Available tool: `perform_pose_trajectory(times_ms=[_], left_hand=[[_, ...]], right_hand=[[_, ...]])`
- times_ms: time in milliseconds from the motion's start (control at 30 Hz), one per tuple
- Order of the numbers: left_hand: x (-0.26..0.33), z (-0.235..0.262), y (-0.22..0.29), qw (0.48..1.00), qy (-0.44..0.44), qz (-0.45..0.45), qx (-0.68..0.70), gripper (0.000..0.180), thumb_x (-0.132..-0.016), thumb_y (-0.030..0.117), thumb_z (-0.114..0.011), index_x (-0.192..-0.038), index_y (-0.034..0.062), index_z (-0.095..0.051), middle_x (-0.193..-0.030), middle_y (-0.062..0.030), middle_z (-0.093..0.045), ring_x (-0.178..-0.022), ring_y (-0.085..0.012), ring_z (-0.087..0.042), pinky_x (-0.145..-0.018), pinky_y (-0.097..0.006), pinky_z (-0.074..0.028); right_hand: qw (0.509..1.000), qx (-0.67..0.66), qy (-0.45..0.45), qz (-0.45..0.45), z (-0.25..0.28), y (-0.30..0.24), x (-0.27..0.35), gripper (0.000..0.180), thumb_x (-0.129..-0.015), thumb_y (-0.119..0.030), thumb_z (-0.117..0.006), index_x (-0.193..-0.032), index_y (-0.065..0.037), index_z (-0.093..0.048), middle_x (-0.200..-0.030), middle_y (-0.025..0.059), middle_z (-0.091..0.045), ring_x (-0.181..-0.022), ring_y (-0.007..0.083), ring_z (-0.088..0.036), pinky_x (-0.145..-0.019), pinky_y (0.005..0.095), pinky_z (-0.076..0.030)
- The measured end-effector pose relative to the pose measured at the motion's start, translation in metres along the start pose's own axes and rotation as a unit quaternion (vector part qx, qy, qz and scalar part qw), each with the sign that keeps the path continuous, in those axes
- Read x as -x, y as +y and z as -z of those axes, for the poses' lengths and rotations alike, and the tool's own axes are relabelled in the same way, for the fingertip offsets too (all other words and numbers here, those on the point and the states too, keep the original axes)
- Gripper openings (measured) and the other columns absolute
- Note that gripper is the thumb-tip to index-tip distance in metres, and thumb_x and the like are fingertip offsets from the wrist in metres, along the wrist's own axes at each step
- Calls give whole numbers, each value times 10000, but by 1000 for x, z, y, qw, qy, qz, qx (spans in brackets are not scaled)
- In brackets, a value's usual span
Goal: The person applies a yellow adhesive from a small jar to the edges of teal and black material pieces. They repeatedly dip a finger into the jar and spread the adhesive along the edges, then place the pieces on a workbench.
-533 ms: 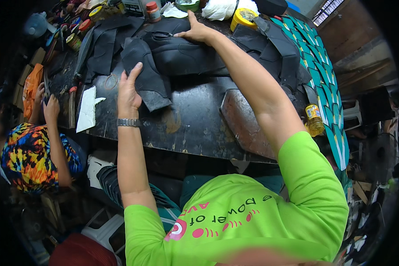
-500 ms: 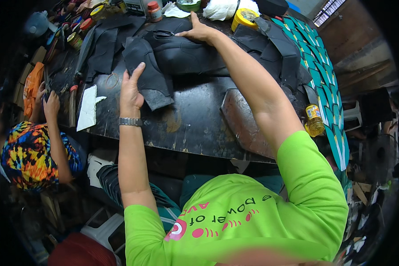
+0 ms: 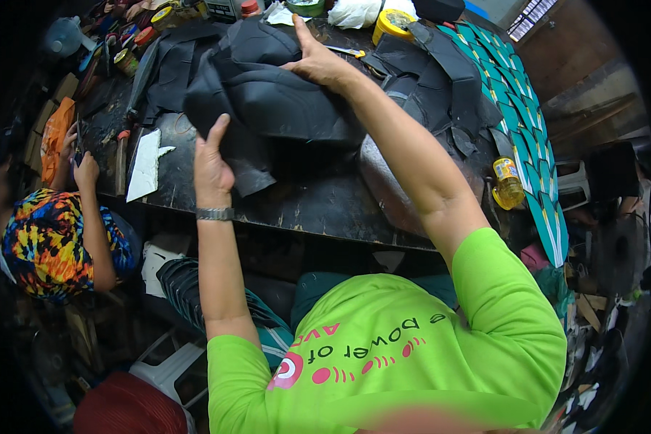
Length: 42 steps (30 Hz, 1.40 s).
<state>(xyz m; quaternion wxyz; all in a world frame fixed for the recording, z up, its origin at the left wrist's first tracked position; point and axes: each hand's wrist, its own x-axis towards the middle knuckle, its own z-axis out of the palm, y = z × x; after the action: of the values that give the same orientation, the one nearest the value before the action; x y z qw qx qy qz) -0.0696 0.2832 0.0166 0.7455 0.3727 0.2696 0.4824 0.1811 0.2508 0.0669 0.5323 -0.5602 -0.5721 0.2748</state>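
Both hands hold a bundle of black, sheet-like pieces with stitched curved seams (image 3: 289, 101), lifted a little over the dark worktable (image 3: 304, 210). My left hand (image 3: 213, 170) grips its near left side, thumb on top and the other fingers hidden beneath. At the far right side my right hand (image 3: 318, 61) clasps it, thumb lying over the material and index finger stretched along the far edge. A grey-black flap (image 3: 249, 173) hangs down beside my left hand. Just past my right hand lies a yellow-handled cutter (image 3: 347, 51).
More black cut pieces (image 3: 441, 87) lie to the right, beside rows of overlapping green strips (image 3: 535, 159). A jar of yellow liquid (image 3: 508, 184) stands near the right edge. A white scrap (image 3: 146, 166) lies left, near a co-worker's hands (image 3: 87, 172) holding scissors. Pots and jars crowd the back.
The black bundle has been raised off the table and tilted, its far part lifting up. My right hand has shifted slightly left. The cutter beyond it has come into sight.
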Motion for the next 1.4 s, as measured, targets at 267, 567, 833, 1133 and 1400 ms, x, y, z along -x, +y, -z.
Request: perform_pose_trajectory(times_ms=[267,567,833,1133,1400], left_hand=[[38,62,48,997,-17,-77,-3,662,-865,78,-745,-1447,38,-433,-1365,-93,-559,-1219,-235,-562,-1071,-374,-435],[23,88,-17,737,180,-354,-547,479,-989,198,-591,-1428,43,-479,-1484,-197,-395,-1353,-318,-404,-1134,-394,-322],[2,76,-34,852,130,-262,-435,762,-1018,508,-469,-1558,36,-211,-1609,-237,-120,-1503,-351,-116,-1198,-433,-175],[39,60,-24,889,165,-237,-354,612,-1021,375,-539,-1477,7,-367,-1588,-195,-184,-1455,-298,-255,-1154,-396,-277],[6,86,0,956,151,-155,-196,812,-893,349,-729,-1481,-34,-321,-1476,-257,-402,-1356,-317,-414,-1123,-379,-324]], right_hand=[[995,-82,14,-54,-79,-12,58,1330,-719,-238,-878,-1545,12,133,-1591,308,-147,-1477,332,-224,-1182,323,-213],[961,232,153,-9,-89,-17,86,1088,-710,-118,-834,-1570,-157,-169,-1165,216,-591,-1023,336,-624,-877,415,-506],[983,125,137,-5,-98,-39,104,794,-803,-86,-715,-1500,-117,-337,-877,145,-694,-818,356,-679,-782,453,-517],[970,236,45,44,-89,-58,162,784,-827,-55,-727,-1504,-223,-369,-991,165,-666,-889,312,-671,-825,394,-534],[980,65,119,147,-79,-64,148,707,-831,89,-643,-1445,-211,-463,-968,86,-618,-907,202,-622,-844,301,-507]])
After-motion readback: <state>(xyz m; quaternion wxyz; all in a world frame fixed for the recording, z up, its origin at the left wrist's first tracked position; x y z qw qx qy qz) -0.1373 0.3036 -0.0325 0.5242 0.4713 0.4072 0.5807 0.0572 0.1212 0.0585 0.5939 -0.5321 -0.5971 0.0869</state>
